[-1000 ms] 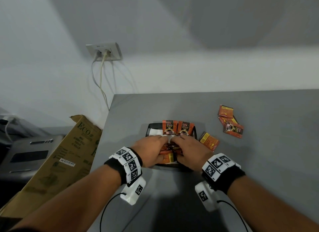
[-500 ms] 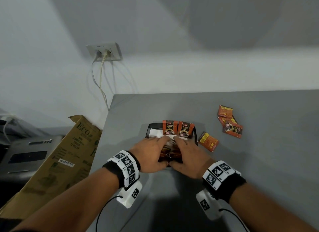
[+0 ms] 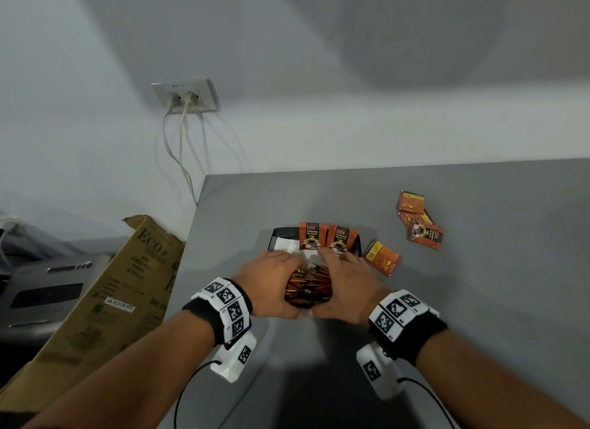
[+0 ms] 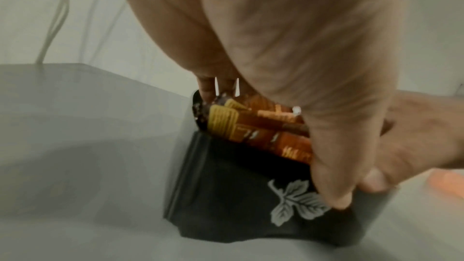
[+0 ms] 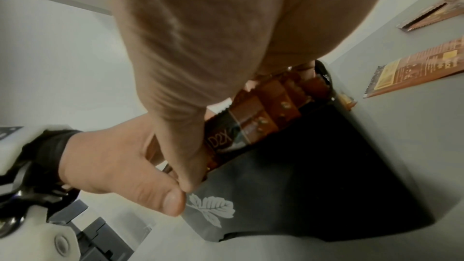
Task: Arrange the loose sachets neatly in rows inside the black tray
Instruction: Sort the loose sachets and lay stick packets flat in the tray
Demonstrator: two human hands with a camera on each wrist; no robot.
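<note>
Left hand point(image 3: 271, 281) and right hand point(image 3: 346, 285) squeeze a bundle of sachets point(image 3: 308, 286) between curled fingers, hiding most of the black tray point(image 4: 241, 195).

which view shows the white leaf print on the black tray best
The right wrist view: the leaf print sits sharp and whole on the black tray wall, just beside the thumb tips. The left wrist view shows it too, but blurred and partly covered by the left hand. The head view misses it; the hands block that wall.
</note>
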